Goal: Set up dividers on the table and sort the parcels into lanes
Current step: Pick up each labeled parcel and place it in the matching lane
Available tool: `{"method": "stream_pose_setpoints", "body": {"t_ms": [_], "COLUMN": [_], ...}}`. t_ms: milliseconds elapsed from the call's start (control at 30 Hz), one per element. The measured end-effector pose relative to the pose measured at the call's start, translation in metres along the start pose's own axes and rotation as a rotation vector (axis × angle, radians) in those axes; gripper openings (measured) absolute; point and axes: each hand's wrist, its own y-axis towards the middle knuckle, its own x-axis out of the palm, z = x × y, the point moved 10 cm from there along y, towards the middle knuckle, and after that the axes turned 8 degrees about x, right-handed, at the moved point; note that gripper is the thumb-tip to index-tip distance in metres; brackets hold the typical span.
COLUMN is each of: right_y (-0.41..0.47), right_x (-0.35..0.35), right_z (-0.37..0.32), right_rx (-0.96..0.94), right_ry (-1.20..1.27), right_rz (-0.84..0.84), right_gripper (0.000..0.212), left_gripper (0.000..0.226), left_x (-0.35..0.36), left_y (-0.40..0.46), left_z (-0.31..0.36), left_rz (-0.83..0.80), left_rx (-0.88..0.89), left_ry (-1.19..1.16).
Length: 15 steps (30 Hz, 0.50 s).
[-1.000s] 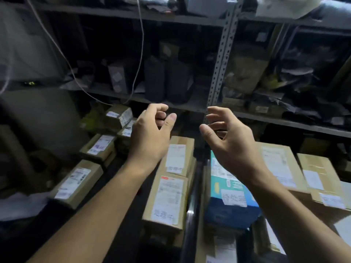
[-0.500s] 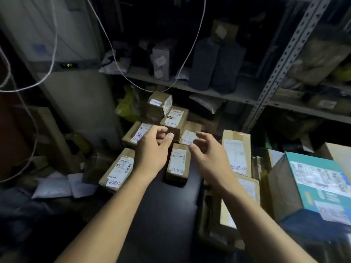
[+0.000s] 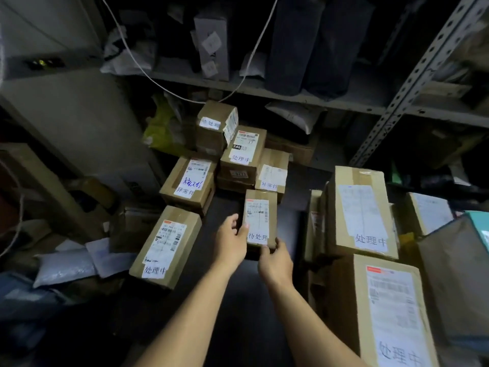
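both hands [image 3: 229, 241] [image 3: 275, 263] at small parcel's [image 3: 260, 221] near end

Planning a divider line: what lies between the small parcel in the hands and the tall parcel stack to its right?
Only bare dark table, in the head view.

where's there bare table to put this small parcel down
Bare dark table lies under both forearms, between the long parcel on the left and the stacked parcels on the right. Behind the small parcel, boxes crowd together.
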Motion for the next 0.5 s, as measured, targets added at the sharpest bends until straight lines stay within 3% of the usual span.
{"method": "stream_pose_setpoints", "body": {"t_ms": [167, 333, 433, 500], "right_y": [0.058, 0.098, 0.106, 0.099], "right_x": [0.019, 0.037, 0.042, 0.043], "right_z": [0.011, 0.030, 0.036, 0.037], "right_rx": [0.075, 0.184, 0.191, 0.185], "right_ry": [-0.110, -0.094, -0.080, -0.028], "right_rz": [0.098, 0.013, 0.005, 0.017], "right_gripper": [0.049, 0.069, 0.049, 0.035], "left_gripper": [0.053, 0.060, 0.059, 0.047], "left_x": [0.037, 0.070, 0.074, 0.065], "left_y": [0.049, 0.071, 0.071, 0.068], "left_z": [-0.054, -0.092, -0.104, -0.108], "left_rz": [-0.108, -0.229, -0.267, -0.251], "left_rx": [-0.083, -0.172, -0.187, -0.182], "left_ry": [0.061, 0.026, 0.061, 0.084]}}
